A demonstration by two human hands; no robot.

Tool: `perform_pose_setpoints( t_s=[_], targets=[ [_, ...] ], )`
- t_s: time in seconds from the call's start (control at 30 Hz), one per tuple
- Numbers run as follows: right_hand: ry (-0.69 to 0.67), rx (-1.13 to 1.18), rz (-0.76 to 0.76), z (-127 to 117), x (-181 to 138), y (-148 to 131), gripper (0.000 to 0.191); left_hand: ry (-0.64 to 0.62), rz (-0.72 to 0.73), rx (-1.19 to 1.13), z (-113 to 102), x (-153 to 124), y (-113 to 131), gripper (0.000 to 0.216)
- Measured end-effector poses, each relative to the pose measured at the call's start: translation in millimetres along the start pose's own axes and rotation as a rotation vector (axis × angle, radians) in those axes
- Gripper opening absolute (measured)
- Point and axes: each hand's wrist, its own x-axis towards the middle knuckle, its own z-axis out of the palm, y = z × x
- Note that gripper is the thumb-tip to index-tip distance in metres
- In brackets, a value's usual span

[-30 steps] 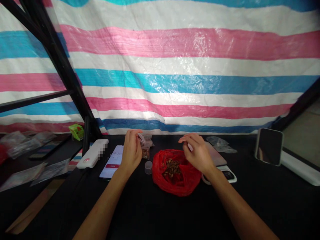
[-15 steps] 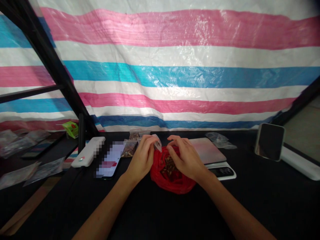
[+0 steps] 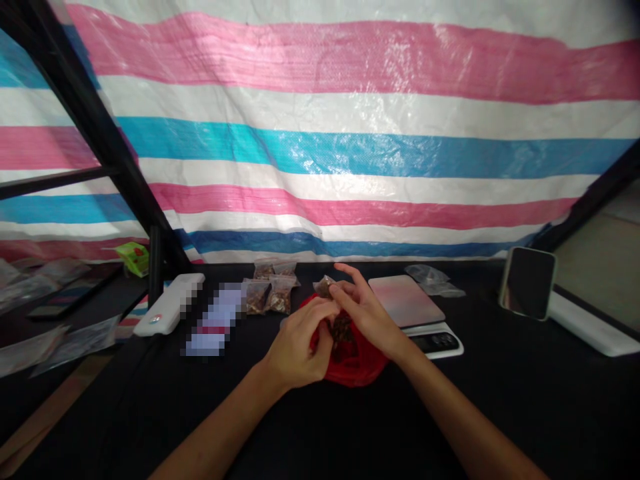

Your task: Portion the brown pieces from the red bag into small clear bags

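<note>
Black worktop (image 3: 500, 407): pouch (image 3: 325, 286) held over red bag (image 3: 363, 365).
Left hand (image 3: 299, 341), right hand (image 3: 367, 312) pinch it closed-fingered; filling judged in hand, needing a steady open mouth.

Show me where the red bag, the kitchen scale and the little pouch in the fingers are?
red bag (image 3: 359, 370): head view, its lower wall
kitchen scale (image 3: 405, 300): head view, middle of its platform
small pouch (image 3: 324, 285): head view, its upper part

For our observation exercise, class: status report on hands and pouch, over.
Left hand, right hand: fingers pinch small pouch. Pouch over open red bag. Filled pouches left, scale right, both apart.
</note>
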Motion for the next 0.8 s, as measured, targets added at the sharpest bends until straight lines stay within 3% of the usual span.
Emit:
perform_pose_setpoints(
  t_s=[0.1,0.2,0.3,0.37,0.57,0.8],
  targets=[
    [0.056,0.052,0.011,-2,4,2,0.062,0.066,-0.062,0.062,-2,1,0,0.035],
    [0.122,0.004,-0.021,-10,7,6,0.067,0.148,-0.186,0.343,-6,5,-4,0.038],
    [0.082,-0.112,-0.038,-20,8,12,0.072,0.037,-0.297,0.608,-8,7,-14,0.042],
    [0.019,-0.220,-0.014,-28,7,15,0.068,-0.030,-0.324,0.668,-9,4,-22,0.043],
    [0.001,-0.549,0.015,-49,2,3,0.051,-0.074,-0.326,0.598,-10,1,-33,0.040],
    [0.018,-0.332,-0.027,-54,2,-19,0.031,0.117,-0.422,0.168,-11,11,-22,0.037]
  ],
)
